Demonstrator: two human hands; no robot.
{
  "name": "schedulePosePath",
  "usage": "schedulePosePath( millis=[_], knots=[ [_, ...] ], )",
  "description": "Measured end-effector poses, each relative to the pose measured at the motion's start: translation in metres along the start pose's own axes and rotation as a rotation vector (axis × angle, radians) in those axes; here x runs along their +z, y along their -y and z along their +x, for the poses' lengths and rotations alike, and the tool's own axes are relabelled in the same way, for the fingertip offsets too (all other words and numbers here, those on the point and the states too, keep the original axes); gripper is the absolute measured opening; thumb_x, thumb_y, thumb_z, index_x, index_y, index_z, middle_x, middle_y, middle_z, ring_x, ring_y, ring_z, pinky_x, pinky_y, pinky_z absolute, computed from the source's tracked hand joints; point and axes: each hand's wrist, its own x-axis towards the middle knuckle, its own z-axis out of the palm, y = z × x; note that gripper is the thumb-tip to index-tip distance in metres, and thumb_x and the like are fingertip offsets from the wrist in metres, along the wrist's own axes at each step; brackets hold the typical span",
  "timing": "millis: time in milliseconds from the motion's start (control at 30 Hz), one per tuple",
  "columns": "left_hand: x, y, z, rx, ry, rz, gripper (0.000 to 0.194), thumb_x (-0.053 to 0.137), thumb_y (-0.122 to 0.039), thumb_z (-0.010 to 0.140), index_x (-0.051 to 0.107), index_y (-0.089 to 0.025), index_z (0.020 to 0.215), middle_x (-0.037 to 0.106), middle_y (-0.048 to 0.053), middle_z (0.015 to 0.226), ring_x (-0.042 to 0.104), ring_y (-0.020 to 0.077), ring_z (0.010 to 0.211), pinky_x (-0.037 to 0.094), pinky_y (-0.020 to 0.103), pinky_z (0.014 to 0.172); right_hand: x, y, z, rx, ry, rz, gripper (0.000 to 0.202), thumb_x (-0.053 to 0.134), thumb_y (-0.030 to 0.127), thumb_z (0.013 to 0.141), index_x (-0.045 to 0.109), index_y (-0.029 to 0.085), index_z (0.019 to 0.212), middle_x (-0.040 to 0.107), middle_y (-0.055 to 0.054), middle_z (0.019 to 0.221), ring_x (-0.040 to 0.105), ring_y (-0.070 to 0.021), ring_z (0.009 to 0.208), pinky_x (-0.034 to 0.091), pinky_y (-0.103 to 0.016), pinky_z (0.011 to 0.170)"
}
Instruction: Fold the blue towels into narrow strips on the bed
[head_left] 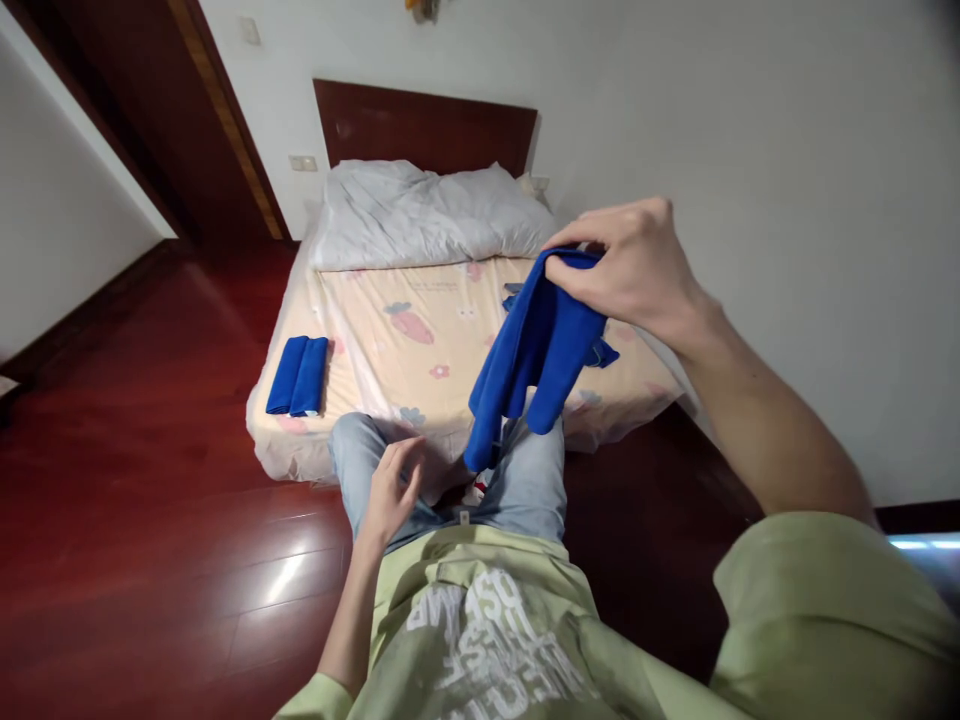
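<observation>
My right hand (634, 265) is raised over the foot of the bed and pinches the top of a blue cloth (536, 360), which hangs down in loose folds toward my jeans. Lower down, my left hand (390, 490) hovers by my thigh with fingers apart, holding nothing, close to the cloth's dangling end. A folded blue cloth (298, 376) lies flat near the left edge of the mattress (390, 330). Another bit of blue fabric shows on the bed behind the hanging cloth, mostly hidden.
The low mattress has a cartoon-print sheet and a white pillow (427, 215) against a dark headboard (424, 125). Glossy red wooden floor (150, 520) spreads to the left and front. A white wall (787, 250) stands close on the right.
</observation>
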Motion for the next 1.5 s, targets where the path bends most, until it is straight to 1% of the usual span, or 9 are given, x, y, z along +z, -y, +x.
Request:
schedulePosePath(
  millis=[200,500,633,733,867,1000,1200,1367,1500],
  knots=[
    [0.006,-0.017,0.003,-0.101,-0.108,-0.094,0.035,0.053,-0.037,0.104,0.056,-0.023,0.135,0.068,0.010,0.129,0.069,0.0224,0.115,0.060,0.039,0.098,0.013,0.009,0.010,-0.040,0.030,0.125,0.021,0.065,0.020,0.087,0.083,0.024,0.096,0.081,-0.003,0.091,0.074,-0.0251,0.085,0.057,-0.040,0.084],
    [0.029,-0.032,0.060,-0.046,-0.124,-0.033,0.064,0.075,-0.044,0.091,0.046,-0.025,0.145,0.056,0.014,0.143,0.061,0.0271,0.130,0.059,0.043,0.103,0.027,0.029,0.034,-0.161,0.094,0.294,0.020,0.065,0.025,0.090,0.083,0.027,0.097,0.081,0.001,0.088,0.075,-0.0214,0.087,0.051,-0.031,0.081],
    [0.040,-0.026,0.078,-0.073,-0.223,0.037,0.048,0.071,-0.040,0.095,0.049,-0.021,0.134,0.061,0.014,0.130,0.066,0.0268,0.121,0.058,0.044,0.102,0.030,0.024,0.039,-0.202,0.122,0.356,0.017,0.067,0.028,0.092,0.083,0.028,0.098,0.082,0.001,0.089,0.075,-0.0199,0.086,0.050,-0.028,0.077],
    [0.039,-0.020,0.088,-0.093,-0.191,0.005,0.031,0.059,-0.031,0.100,0.052,-0.022,0.128,0.068,0.012,0.119,0.070,0.0247,0.109,0.060,0.043,0.098,0.033,0.011,0.040,-0.216,0.150,0.379,0.016,0.069,0.033,0.094,0.083,0.027,0.093,0.082,0.001,0.086,0.075,-0.0185,0.080,0.050,-0.027,0.074],
    [0.028,-0.009,0.102,-0.108,-0.166,0.035,0.030,0.047,-0.015,0.096,0.054,-0.023,0.124,0.072,0.007,0.111,0.072,0.0216,0.098,0.061,0.040,0.091,0.035,-0.011,0.037,-0.223,0.162,0.353,0.014,0.072,0.034,0.093,0.084,0.028,0.092,0.082,0.000,0.085,0.076,-0.0198,0.081,0.052,-0.028,0.074],
    [0.008,-0.011,0.118,-0.129,-0.215,0.148,0.026,0.046,-0.014,0.093,0.056,-0.023,0.116,0.071,0.004,0.096,0.071,0.0203,0.086,0.058,0.037,0.083,0.026,-0.032,0.030,-0.186,0.156,0.339,0.014,0.071,0.033,0.092,0.084,0.029,0.090,0.083,0.001,0.087,0.077,-0.0212,0.080,0.056,-0.029,0.073],
    [-0.022,-0.022,0.130,0.080,0.033,0.222,0.024,0.052,-0.021,0.095,0.059,-0.023,0.117,0.069,0.005,0.101,0.070,0.0202,0.090,0.058,0.033,0.083,0.009,-0.065,0.008,-0.023,0.140,0.365,0.019,0.067,0.042,0.093,0.084,0.034,0.086,0.083,0.002,0.088,0.079,-0.0264,0.077,0.062,-0.038,0.073],
    [-0.049,0.007,0.121,0.123,0.034,0.373,0.034,0.049,-0.010,0.086,0.064,-0.025,0.112,0.068,0.006,0.098,0.070,0.0214,0.090,0.060,0.032,0.083,0.004,-0.091,-0.037,0.232,0.142,0.368,0.015,0.068,0.052,0.087,0.083,0.047,0.083,0.082,0.005,0.088,0.080,-0.0340,0.080,0.067,-0.050,0.079],
    [-0.083,0.034,0.097,-0.030,0.000,0.379,0.043,0.048,-0.008,0.072,0.066,-0.025,0.106,0.071,0.006,0.097,0.072,0.0237,0.089,0.061,0.033,0.080,0.003,-0.122,-0.087,0.501,0.077,0.341,0.009,0.071,0.062,0.076,0.079,0.059,0.079,0.082,-0.001,0.086,0.078,-0.0428,0.086,0.065,-0.057,0.079]
  ],
)
